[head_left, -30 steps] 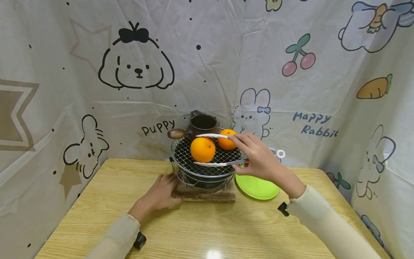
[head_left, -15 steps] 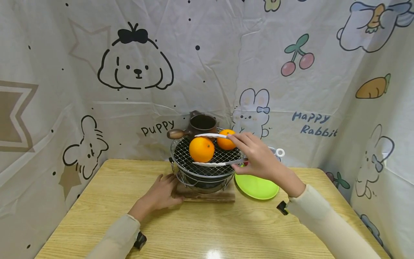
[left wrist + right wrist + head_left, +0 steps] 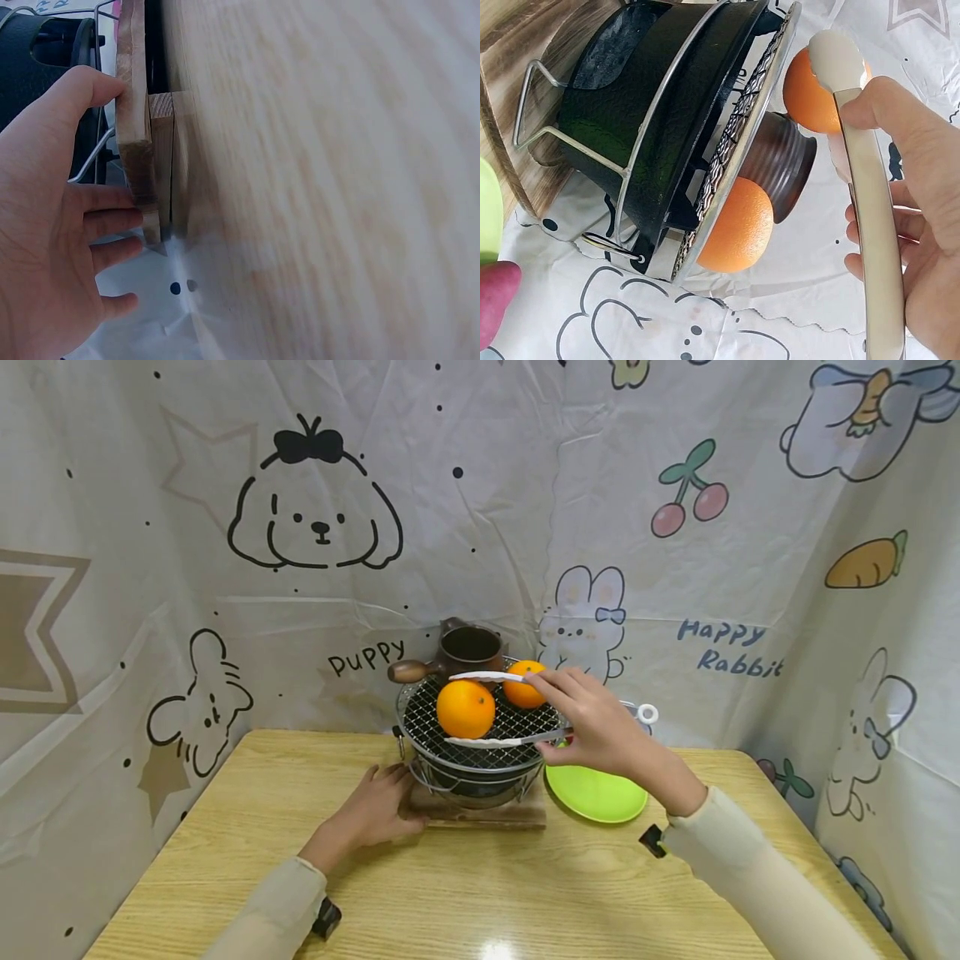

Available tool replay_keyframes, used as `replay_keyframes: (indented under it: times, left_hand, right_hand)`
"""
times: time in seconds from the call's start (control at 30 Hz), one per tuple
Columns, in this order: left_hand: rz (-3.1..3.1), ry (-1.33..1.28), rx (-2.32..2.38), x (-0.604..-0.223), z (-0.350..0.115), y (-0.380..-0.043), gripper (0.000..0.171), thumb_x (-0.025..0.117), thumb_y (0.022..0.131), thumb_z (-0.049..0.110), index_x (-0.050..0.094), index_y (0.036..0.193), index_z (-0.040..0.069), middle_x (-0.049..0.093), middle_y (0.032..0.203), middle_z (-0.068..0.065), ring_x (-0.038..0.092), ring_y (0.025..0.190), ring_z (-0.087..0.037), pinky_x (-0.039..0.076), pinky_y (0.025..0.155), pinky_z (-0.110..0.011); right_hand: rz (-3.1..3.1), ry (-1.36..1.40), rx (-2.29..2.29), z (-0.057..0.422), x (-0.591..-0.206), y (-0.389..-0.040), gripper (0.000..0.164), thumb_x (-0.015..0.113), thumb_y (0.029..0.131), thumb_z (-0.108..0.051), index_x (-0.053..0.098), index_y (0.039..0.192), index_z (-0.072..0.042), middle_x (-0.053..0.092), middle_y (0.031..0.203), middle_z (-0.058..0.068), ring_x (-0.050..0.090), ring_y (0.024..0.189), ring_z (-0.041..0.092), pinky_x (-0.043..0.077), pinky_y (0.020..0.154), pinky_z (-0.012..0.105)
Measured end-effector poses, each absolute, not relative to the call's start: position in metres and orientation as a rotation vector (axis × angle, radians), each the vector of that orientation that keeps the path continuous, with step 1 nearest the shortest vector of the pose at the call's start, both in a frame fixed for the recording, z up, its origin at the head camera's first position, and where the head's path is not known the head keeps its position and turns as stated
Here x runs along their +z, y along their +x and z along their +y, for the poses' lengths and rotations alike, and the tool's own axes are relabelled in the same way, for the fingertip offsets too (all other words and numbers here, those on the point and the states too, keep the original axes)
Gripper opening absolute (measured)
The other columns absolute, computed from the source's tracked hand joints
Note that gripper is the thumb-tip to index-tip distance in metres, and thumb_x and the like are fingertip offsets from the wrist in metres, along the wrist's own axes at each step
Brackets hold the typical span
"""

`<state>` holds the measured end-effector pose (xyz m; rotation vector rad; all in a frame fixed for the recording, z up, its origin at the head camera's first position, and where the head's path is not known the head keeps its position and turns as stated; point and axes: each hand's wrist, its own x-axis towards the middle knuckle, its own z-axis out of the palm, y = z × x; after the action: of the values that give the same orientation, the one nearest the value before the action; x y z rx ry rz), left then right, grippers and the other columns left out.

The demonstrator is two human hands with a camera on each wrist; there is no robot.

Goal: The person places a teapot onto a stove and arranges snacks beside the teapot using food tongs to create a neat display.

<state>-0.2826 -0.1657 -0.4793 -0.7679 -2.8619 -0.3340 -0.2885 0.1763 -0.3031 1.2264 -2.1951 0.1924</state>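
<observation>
My right hand (image 3: pixel 600 722) grips white-tipped metal tongs (image 3: pixel 874 225) by both arms. Between the tong tips is an orange (image 3: pixel 466 710), raised off the round wire grate (image 3: pixel 431 731); a gap shows under it in the right wrist view. A second orange (image 3: pixel 739 229) sits on the grate, near the brown side-handled teapot (image 3: pixel 471 647). My left hand (image 3: pixel 378 806) rests at the near left corner of the wooden board (image 3: pixel 133 97) under the black grill (image 3: pixel 630 127). Its thumb touches the board's front edge and its loosely spread fingers reach the side.
A lime-green plate (image 3: pixel 600 797) lies right of the grill, with a reddish-pink item (image 3: pixel 496 296) by it. The teapot's wooden handle (image 3: pixel 408 671) juts left past the grate. A printed cloth (image 3: pixel 480 527) hangs behind the wooden table (image 3: pixel 480 877).
The orange in the tongs has drifted slightly left over the grate, along with the tongs and right hand. My left hand stays at the board.
</observation>
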Motion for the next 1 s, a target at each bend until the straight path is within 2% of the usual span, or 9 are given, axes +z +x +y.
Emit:
replay_keyframes:
  times: [0.73, 1.0]
  left_hand:
    - [-2.895, -0.751, -0.38, -0.4824, -0.1662, -0.2836, 0.078, 0.07, 0.083, 0.048, 0.056, 0.141, -0.003, 0.057, 0.143, -0.025, 0.051, 0.136, -0.043, 0.033, 0.113, -0.07]
    - [-2.879, -0.757, -0.378, -0.4831, -0.1662, -0.2841, 0.078, 0.071, 0.081, 0.048, 0.057, 0.139, -0.003, 0.058, 0.142, -0.025, 0.051, 0.134, -0.044, 0.034, 0.112, -0.071]
  right_hand:
    - [-2.224, 1.247, 0.188, 0.1706, -0.299, -0.2847, 0.079, 0.084, 0.071, -0.027, 0.056, 0.141, -0.001, 0.063, 0.127, 0.013, 0.056, 0.103, 0.027, 0.054, 0.086, 0.04]
    - [-2.219, 1.261, 0.191, 0.1694, -0.3013, -0.2863, 0.08, 0.085, 0.071, -0.027, 0.056, 0.141, 0.0, 0.064, 0.126, 0.014, 0.058, 0.105, 0.028, 0.054, 0.088, 0.042]
